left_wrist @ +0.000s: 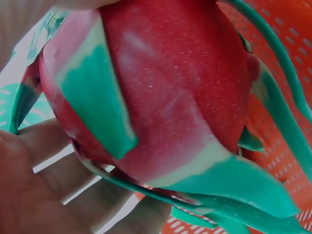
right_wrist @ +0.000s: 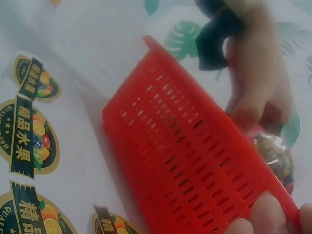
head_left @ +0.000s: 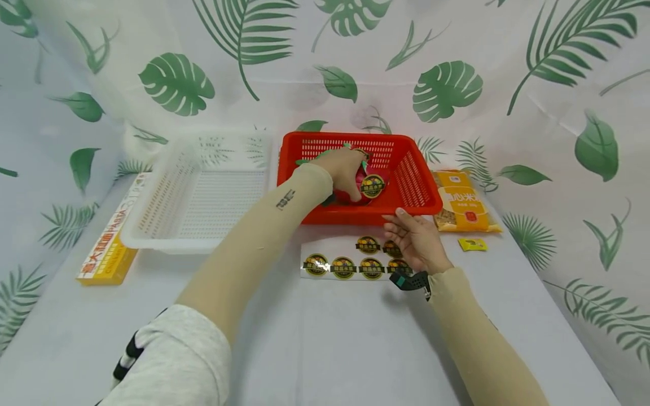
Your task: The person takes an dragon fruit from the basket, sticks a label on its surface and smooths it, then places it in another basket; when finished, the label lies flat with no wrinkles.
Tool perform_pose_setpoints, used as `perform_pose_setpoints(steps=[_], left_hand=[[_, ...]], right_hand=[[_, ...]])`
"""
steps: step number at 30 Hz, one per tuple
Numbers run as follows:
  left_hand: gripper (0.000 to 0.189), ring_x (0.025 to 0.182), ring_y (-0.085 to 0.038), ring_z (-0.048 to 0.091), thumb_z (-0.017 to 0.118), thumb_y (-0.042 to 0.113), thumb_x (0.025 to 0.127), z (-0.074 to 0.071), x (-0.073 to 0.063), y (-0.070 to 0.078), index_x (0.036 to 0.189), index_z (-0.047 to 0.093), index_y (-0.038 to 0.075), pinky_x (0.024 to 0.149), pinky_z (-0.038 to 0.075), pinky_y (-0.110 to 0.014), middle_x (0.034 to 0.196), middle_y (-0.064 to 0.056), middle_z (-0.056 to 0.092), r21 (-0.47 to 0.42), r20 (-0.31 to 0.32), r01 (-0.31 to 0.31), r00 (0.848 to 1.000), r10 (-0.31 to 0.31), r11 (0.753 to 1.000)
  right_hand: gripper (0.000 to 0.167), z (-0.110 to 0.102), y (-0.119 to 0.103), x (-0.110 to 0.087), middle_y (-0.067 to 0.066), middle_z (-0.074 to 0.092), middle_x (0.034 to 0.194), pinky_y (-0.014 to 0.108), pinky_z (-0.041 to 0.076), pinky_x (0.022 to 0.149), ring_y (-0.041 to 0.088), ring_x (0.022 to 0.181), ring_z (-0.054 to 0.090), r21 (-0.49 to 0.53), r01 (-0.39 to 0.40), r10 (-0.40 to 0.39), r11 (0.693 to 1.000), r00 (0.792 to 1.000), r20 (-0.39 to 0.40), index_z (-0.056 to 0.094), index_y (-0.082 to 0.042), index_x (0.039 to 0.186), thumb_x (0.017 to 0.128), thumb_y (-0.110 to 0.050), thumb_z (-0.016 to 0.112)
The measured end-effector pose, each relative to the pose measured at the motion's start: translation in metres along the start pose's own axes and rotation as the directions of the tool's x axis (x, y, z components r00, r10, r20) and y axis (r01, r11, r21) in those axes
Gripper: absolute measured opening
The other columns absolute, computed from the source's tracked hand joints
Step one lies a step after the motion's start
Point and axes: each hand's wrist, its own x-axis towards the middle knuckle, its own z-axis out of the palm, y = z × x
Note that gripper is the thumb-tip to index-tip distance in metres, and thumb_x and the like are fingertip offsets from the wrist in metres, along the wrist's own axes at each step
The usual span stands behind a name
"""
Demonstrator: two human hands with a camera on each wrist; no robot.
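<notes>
Inside the red plastic basket (head_left: 350, 216), my left hand (head_left: 344, 169) holds a dragon fruit (left_wrist: 170, 92) with green-tipped scales. In the left wrist view its fingers (left_wrist: 92, 195) curve beneath the fruit. A round black-and-gold sticker (head_left: 372, 186) shows on the dragon fruit's right side. My right hand (head_left: 418, 239) grips the basket's front rim near its right corner, fingertips (right_wrist: 268, 212) at the edge in the right wrist view. The left hand and forearm hide part of the fruit and basket.
A sheet of round stickers (head_left: 325, 251) lies before the red basket. To the left stand a white plastic basket (head_left: 223, 211) and a pasta box (head_left: 109, 248). On the right lie a yellow grain bag (head_left: 462, 197) and a small yellow packet (head_left: 473, 244). Leaf-patterned cloth (head_left: 304, 67) rises behind.
</notes>
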Motion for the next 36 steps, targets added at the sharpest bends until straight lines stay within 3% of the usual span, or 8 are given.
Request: perform_pose_setpoints(steps=[8, 13, 19, 26, 28, 32, 36], left_hand=[[0.084, 0.121, -0.018, 0.053, 0.083, 0.037, 0.084, 0.005, -0.002, -0.009, 0.155, 0.043, 0.017, 0.108, 0.05, -0.036, 0.142, -0.001, 0.057, -0.069, 0.117, 0.088, 0.99, -0.08, 0.994], [0.092, 0.133, -0.018, 0.049, 0.08, 0.036, 0.086, 0.005, -0.002, -0.011, 0.163, 0.032, 0.02, 0.115, 0.047, -0.039, 0.157, -0.001, 0.048, -0.071, 0.176, 0.129, 0.978, -0.115, 0.989], [0.095, 0.147, -0.019, 0.042, 0.077, 0.037, 0.092, 0.006, -0.005, -0.007, 0.167, 0.021, 0.02, 0.123, 0.04, -0.043, 0.167, -0.002, 0.037, -0.042, 0.205, 0.144, 0.97, -0.133, 0.989], [0.094, 0.153, -0.018, 0.035, 0.073, 0.038, 0.095, 0.004, -0.009, -0.006, 0.168, 0.017, 0.023, 0.126, 0.036, -0.043, 0.171, 0.0, 0.031, -0.008, 0.235, 0.171, 0.958, -0.164, 0.985], [0.093, 0.154, -0.019, 0.034, 0.072, 0.04, 0.095, 0.003, -0.009, -0.008, 0.168, 0.017, 0.023, 0.126, 0.036, -0.043, 0.171, 0.001, 0.03, -0.005, 0.241, 0.169, 0.957, -0.163, 0.986], [0.086, 0.144, -0.018, 0.044, 0.071, 0.042, 0.095, 0.001, -0.009, -0.013, 0.165, 0.027, 0.02, 0.121, 0.041, -0.042, 0.164, 0.0, 0.042, -0.039, 0.219, 0.141, 0.967, -0.129, 0.989], [0.073, 0.128, -0.018, 0.054, 0.07, 0.042, 0.096, 0.0, -0.014, -0.019, 0.157, 0.042, 0.014, 0.115, 0.047, -0.039, 0.151, -0.002, 0.055, -0.09, 0.108, 0.041, 0.994, -0.031, 0.995]], right_hand=[[0.025, 0.003, 0.001, -0.003, 0.0, 0.081, 0.095, 0.021, 0.062, 0.081, 0.011, 0.078, 0.073, -0.001, -0.009, 0.009, 1.0, 1.0, 0.0, 0.068, -0.006, 0.114, 0.101, -0.028, 0.066], [0.024, 0.006, 0.001, -0.003, -0.001, 0.081, 0.094, 0.021, 0.062, 0.081, 0.011, 0.078, 0.073, -0.024, 0.001, -0.001, 1.0, 1.0, 0.002, 0.067, -0.006, 0.113, 0.103, -0.027, 0.063], [0.02, 0.009, 0.002, -0.001, -0.001, 0.081, 0.094, 0.02, 0.062, 0.081, 0.01, 0.077, 0.073, -0.042, 0.012, -0.012, 0.999, 1.0, 0.005, 0.069, -0.008, 0.108, 0.104, -0.027, 0.063], [0.03, 0.01, 0.004, 0.002, -0.001, 0.081, 0.095, 0.02, 0.061, 0.081, 0.01, 0.077, 0.073, -0.057, 0.013, -0.012, 0.998, 1.0, 0.009, 0.063, -0.002, 0.119, 0.104, -0.028, 0.062], [0.025, 0.011, 0.004, 0.003, -0.001, 0.081, 0.094, 0.02, 0.061, 0.081, 0.01, 0.077, 0.073, -0.059, 0.013, -0.012, 0.998, 1.0, 0.018, 0.068, -0.005, 0.112, 0.104, -0.028, 0.062], [0.023, 0.011, 0.002, 0.003, -0.002, 0.081, 0.093, 0.021, 0.061, 0.082, 0.01, 0.077, 0.073, -0.072, 0.007, -0.005, 0.997, 1.0, 0.021, 0.071, -0.008, 0.106, 0.104, -0.029, 0.062], [0.028, 0.012, -0.002, 0.002, -0.004, 0.081, 0.093, 0.02, 0.061, 0.083, 0.009, 0.079, 0.074, -0.126, -0.001, 0.003, 0.992, 1.0, 0.015, 0.065, -0.005, 0.118, 0.107, -0.029, 0.057]])
